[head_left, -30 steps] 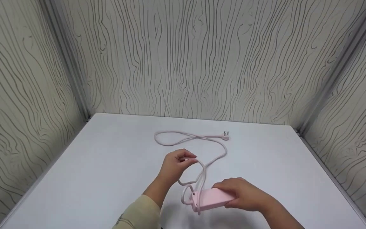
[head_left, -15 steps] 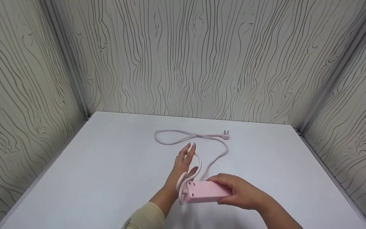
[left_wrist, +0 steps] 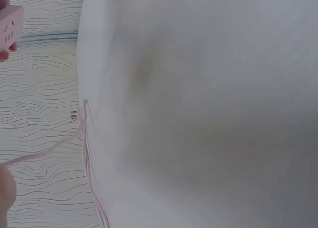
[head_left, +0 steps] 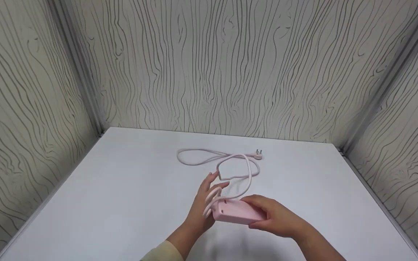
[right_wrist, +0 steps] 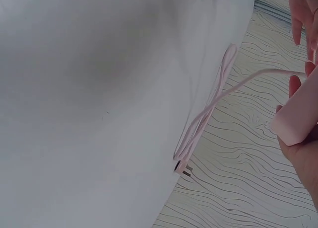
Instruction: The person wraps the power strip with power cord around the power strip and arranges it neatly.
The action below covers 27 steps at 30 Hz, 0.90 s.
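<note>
White table (head_left: 129, 203) bears the far part of the cord (head_left: 250, 175), while its near loops hang about the left hand (head_left: 199, 207), whose fingers are nearly straight. The right hand (head_left: 276, 219) grips the pink strip (head_left: 236, 213) above the table, apparently to hold it steady for the left; the plug (head_left: 258, 157) lies far back, prongs upward.
</note>
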Each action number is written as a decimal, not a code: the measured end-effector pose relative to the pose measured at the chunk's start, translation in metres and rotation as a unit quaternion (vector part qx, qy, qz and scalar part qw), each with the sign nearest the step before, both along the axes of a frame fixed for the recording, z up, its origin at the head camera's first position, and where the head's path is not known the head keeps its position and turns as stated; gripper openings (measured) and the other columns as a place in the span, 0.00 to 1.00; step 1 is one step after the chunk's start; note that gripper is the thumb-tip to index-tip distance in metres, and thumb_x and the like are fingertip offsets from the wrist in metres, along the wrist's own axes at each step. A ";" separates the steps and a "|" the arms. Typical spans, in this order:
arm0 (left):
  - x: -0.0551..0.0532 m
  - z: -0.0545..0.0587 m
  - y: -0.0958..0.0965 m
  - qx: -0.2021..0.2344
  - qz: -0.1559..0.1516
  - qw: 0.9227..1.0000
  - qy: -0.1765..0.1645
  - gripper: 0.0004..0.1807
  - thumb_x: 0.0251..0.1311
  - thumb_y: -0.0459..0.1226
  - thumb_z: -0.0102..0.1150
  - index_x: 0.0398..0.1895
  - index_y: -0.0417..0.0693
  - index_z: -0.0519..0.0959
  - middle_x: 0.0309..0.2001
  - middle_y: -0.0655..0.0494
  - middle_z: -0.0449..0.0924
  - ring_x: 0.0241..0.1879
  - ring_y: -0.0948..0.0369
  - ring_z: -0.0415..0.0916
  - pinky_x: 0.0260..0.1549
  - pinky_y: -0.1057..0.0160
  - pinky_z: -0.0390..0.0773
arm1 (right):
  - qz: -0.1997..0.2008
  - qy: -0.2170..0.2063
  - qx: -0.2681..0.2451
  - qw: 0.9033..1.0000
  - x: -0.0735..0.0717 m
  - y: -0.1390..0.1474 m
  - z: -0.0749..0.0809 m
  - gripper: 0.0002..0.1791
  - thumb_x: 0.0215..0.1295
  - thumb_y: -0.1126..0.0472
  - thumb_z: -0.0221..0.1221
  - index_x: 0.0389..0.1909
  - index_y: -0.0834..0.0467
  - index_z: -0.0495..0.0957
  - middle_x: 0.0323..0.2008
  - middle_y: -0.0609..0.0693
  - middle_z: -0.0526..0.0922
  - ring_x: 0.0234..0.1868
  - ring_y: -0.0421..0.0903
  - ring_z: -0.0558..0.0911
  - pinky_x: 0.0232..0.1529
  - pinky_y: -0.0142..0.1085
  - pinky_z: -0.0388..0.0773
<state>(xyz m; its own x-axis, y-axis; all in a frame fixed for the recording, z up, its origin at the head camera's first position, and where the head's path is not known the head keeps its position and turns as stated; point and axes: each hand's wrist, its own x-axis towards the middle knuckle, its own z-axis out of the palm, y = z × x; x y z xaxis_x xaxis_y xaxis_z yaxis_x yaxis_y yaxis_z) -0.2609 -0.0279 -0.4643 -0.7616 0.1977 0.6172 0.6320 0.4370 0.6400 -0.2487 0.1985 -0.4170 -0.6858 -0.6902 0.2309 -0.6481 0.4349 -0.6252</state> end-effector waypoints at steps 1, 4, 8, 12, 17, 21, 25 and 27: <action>0.001 0.002 -0.002 0.036 -0.017 0.998 -0.049 0.18 0.63 0.34 0.50 0.56 0.51 0.72 0.59 0.50 0.68 0.61 0.52 0.63 0.55 0.52 0.67 | -0.008 -0.014 0.000 1.000 0.000 0.000 0.000 0.27 0.55 0.54 0.63 0.57 0.48 0.69 0.51 0.44 0.75 0.44 0.38 0.72 0.45 0.34 0.70; 0.003 0.007 -0.007 0.200 -0.098 0.956 -0.192 0.17 0.68 0.41 0.43 0.55 0.49 0.72 0.52 0.52 0.75 0.54 0.58 0.72 0.51 0.63 0.71 | -0.026 -0.040 0.005 0.999 -0.002 0.002 -0.001 0.27 0.55 0.51 0.63 0.57 0.48 0.69 0.51 0.45 0.75 0.44 0.39 0.72 0.45 0.34 0.69; 0.010 0.016 -0.007 0.362 -0.207 0.861 -0.292 0.28 0.70 0.51 0.30 0.58 0.41 0.69 0.54 0.46 0.74 0.55 0.54 0.70 0.52 0.61 0.70 | -0.047 -0.051 0.017 0.997 -0.003 0.004 -0.004 0.27 0.55 0.50 0.63 0.56 0.47 0.70 0.51 0.44 0.75 0.44 0.39 0.72 0.45 0.34 0.69; 0.015 0.019 -0.003 0.393 -0.246 0.823 -0.329 0.35 0.68 0.56 0.25 0.59 0.37 0.68 0.53 0.46 0.74 0.54 0.56 0.71 0.50 0.62 0.72 | -0.060 -0.054 0.022 0.997 -0.004 0.005 -0.006 0.27 0.54 0.50 0.63 0.56 0.47 0.70 0.51 0.43 0.75 0.44 0.39 0.72 0.45 0.34 0.69; 0.016 0.016 0.000 0.356 -0.204 0.851 -0.328 0.30 0.69 0.54 0.30 0.60 0.42 0.64 0.54 0.46 0.70 0.52 0.56 0.70 0.50 0.61 0.71 | -0.073 -0.053 0.033 0.995 -0.003 0.002 -0.005 0.28 0.54 0.47 0.62 0.57 0.46 0.70 0.51 0.43 0.75 0.44 0.40 0.72 0.46 0.36 0.69; 0.015 0.015 0.005 0.353 -0.151 0.855 -0.348 0.26 0.64 0.49 0.47 0.60 0.44 0.64 0.57 0.48 0.67 0.56 0.57 0.65 0.56 0.56 0.65 | -0.085 -0.037 0.058 0.994 -0.002 -0.002 -0.006 0.31 0.54 0.44 0.61 0.60 0.45 0.69 0.51 0.43 0.76 0.44 0.40 0.72 0.46 0.39 0.70; 0.017 0.017 0.014 0.386 -0.109 0.834 -0.379 0.32 0.56 0.47 0.58 0.61 0.43 0.62 0.59 0.47 0.65 0.57 0.57 0.65 0.57 0.55 0.64 | -0.109 -0.022 0.083 0.990 -0.001 -0.004 -0.008 0.32 0.54 0.43 0.61 0.61 0.47 0.69 0.50 0.43 0.76 0.43 0.41 0.73 0.45 0.43 0.71; 0.019 0.019 0.018 0.397 -0.084 0.830 -0.382 0.35 0.54 0.47 0.61 0.61 0.43 0.60 0.62 0.46 0.62 0.58 0.55 0.66 0.57 0.55 0.65 | -0.123 -0.016 0.088 0.988 0.000 -0.006 -0.009 0.33 0.53 0.42 0.61 0.60 0.48 0.69 0.51 0.44 0.76 0.45 0.42 0.74 0.46 0.45 0.71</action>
<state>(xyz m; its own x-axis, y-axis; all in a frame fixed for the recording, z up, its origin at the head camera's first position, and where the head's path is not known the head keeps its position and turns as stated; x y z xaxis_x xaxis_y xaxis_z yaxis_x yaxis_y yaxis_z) -0.2422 -0.0094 -0.4455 -0.9936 0.1028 -0.0470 -0.0819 -0.3684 0.9260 -0.2486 0.1929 -0.4260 -0.8430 -0.5290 0.0975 -0.4903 0.6811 -0.5438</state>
